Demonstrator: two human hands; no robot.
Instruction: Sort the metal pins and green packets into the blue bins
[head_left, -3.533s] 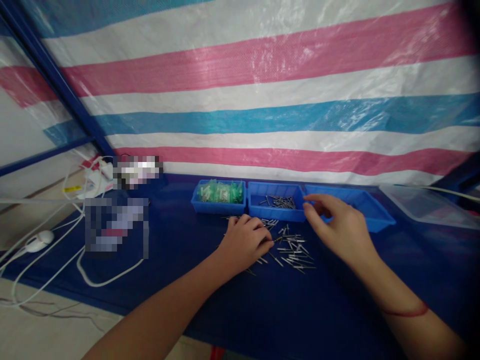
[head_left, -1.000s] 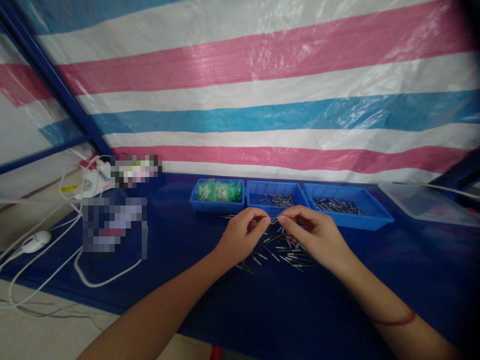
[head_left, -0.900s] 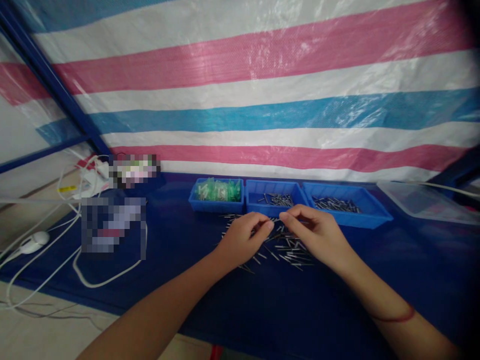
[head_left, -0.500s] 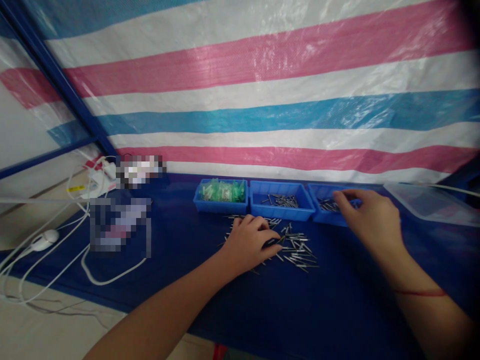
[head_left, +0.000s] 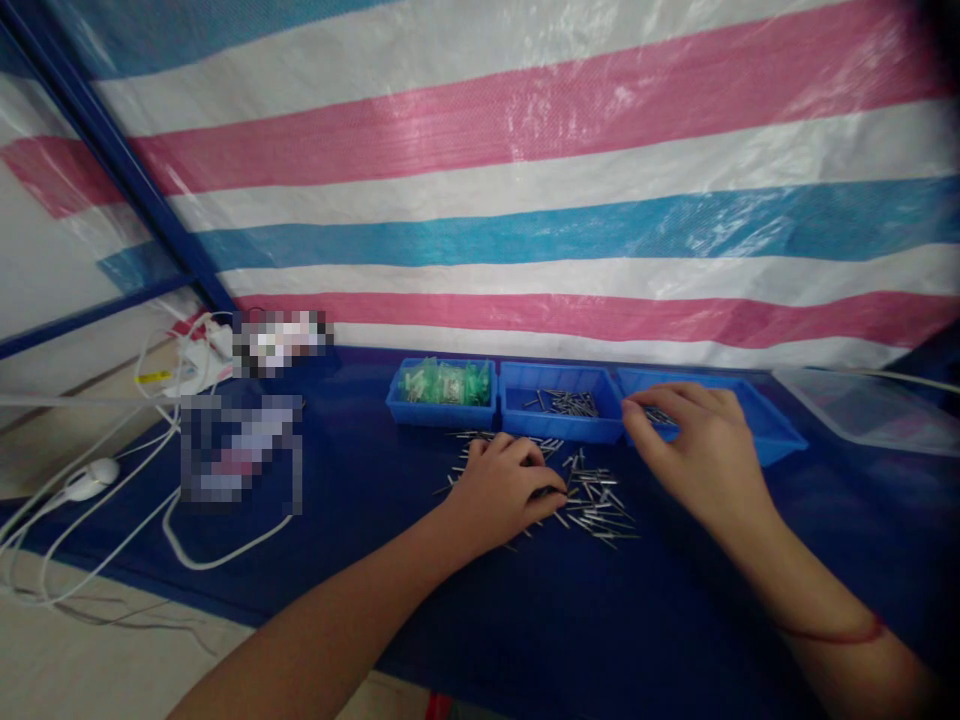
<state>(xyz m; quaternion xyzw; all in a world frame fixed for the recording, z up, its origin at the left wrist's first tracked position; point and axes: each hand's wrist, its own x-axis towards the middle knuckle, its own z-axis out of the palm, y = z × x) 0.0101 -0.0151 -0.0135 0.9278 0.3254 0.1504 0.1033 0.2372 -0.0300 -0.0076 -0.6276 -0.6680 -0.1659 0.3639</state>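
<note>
Thin metal pins that look like blind rivets [head_left: 600,512] lie in a loose pile on the dark blue table. Over the left part of this pile rests my left hand [head_left: 504,490], thumb and forefinger pinched together at the pins; what they hold is hidden. My right hand [head_left: 701,440] hovers at the near left part of the right blue bin [head_left: 765,425], thumb and forefinger tips close together, with no pin visible between them. Some pins show in that bin behind the fingers. The middle blue bin [head_left: 564,428] holds more pins.
On the left, another blue bin [head_left: 442,412] contains green-tinted plastic packets [head_left: 450,382]. A clear plastic lid or tray [head_left: 862,410] lies at the right. White cables [head_left: 217,565] and a power strip [head_left: 199,365] occupy the left side. A striped sheet [head_left: 525,220] hangs behind.
My right hand has moved left and slightly nearer, from over the right bin to its left side, uncovering more of that bin. My left hand has barely shifted at the pile.
</note>
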